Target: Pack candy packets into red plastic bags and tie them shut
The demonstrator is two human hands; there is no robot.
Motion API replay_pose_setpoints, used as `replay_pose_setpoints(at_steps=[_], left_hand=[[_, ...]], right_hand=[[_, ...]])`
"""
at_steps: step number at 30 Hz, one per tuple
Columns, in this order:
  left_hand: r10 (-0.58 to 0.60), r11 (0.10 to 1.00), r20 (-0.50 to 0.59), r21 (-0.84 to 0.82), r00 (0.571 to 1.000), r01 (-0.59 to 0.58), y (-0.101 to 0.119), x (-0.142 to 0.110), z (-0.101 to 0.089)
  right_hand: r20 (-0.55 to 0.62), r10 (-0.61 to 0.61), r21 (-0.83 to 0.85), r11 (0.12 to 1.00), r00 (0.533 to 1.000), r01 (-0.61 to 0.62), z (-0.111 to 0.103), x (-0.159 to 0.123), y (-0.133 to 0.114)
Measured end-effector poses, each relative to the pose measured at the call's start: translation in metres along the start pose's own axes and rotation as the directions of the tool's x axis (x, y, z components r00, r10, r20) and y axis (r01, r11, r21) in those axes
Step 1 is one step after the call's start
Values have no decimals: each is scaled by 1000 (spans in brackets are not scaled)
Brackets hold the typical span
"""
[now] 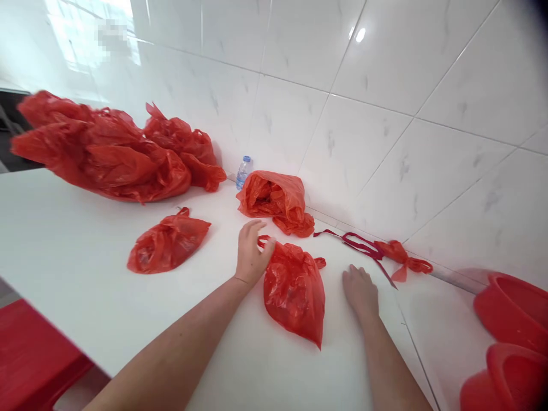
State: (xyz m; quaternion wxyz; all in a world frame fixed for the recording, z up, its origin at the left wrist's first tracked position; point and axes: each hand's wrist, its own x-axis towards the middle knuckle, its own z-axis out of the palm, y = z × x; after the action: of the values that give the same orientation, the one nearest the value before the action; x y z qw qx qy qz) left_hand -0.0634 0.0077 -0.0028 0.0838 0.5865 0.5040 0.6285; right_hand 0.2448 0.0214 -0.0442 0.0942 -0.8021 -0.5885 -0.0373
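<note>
Two bare hands by a red bag

A person has both arms stretched out over a white table (64, 225). Close by, past the table's left edge, is a flat red seat (34, 348). On the right side, low down, I see two red tubs (492, 311), one nearer than the other.

In the middle of the table lies a puffy red bag (295, 297), between the two hands. The left hand (252, 254) is at its top left corner. Its thumb and fingers are apart, with a loop of the bag in the gap, and I cannot tell if they press on it. The right hand (361, 290) rests on the table, well apart from the bag. Its fingers are loose and a little bent, and I see nothing in them.

Over to the left lies a smaller red bag (169, 245). Past the right hand there is a dark red ribbon (362, 246), next to a little knotted bag (398, 254) near the wall.

Farther back, a crumpled bag (282, 194) sits by a small water bottle (244, 173). A big heap of red bags (120, 154) fills the far left. Behind it all is a shiny tiled wall (299, 63).
</note>
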Motion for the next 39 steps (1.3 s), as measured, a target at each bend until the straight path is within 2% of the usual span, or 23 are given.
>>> replay_pose_setpoints(at_steps=[1,2,3,4,6,8,10,12,17,21,24,26,27,29,31,33,35,37,39], left_hand=[[149,987,74,50,986,-153,10,-4,-3],[267,956,178,79,947,-284,20,-9,-5],[336,923,289,87,896,-375,29,-15,-6],[361,900,408,83,838,-428,37,-22,-5],[327,885,611,69,721,-460,46,-35,0],[227,902,717,101,659,-420,44,-44,3],[128,914,734,175,667,-367,35,-46,-2],[62,909,703,253,708,-331,23,-44,-16],[-41,859,618,423,785,-288,-10,-30,-76],[-43,773,575,537,817,-337,-31,-16,-123],[46,667,517,621,855,-412,-32,-5,-140],[150,623,479,634,865,-458,-26,-2,-137],[198,625,483,609,853,-489,-21,-2,-131],[263,659,544,502,797,-560,-12,-6,-114],[282,703,634,374,720,-605,-4,-14,-93],[250,755,716,277,652,-594,0,-23,-76],[190,802,771,235,607,-549,0,-30,-65],[145,826,787,237,600,-511,-1,-34,-60],[136,833,766,255,628,-492,-3,-36,-55]], right_hand=[[17,-11,-6,1000,1000,12,1,-6,-2],[32,-26,-13,1000,999,26,1,-12,-3],[43,-42,-19,999,998,43,3,-17,-5],[48,-59,-24,998,997,60,4,-21,-6],[43,-91,-30,995,995,93,6,-29,-9],[31,-110,-31,993,993,111,6,-34,-10],[25,-118,-24,993,993,119,5,-38,-11],[20,-115,-12,993,993,116,4,-40,-12],[-22,-95,-9,995,995,94,4,-40,-18],[-66,-177,-11,984,982,176,11,-36,-41],[-88,-276,12,961,957,278,13,-35,-72],[-100,-325,50,942,940,331,12,-37,-95],[-106,-346,77,932,932,355,10,-38,-107],[-132,-365,142,913,922,382,7,-38,-129],[-176,-363,208,895,915,395,4,-34,-146],[-211,-345,267,880,915,394,2,-26,-159],[-218,-327,316,868,920,383,2,-17,-166],[-205,-323,345,860,924,377,3,-7,-170],[-181,-330,357,856,927,374,4,0,-172]])
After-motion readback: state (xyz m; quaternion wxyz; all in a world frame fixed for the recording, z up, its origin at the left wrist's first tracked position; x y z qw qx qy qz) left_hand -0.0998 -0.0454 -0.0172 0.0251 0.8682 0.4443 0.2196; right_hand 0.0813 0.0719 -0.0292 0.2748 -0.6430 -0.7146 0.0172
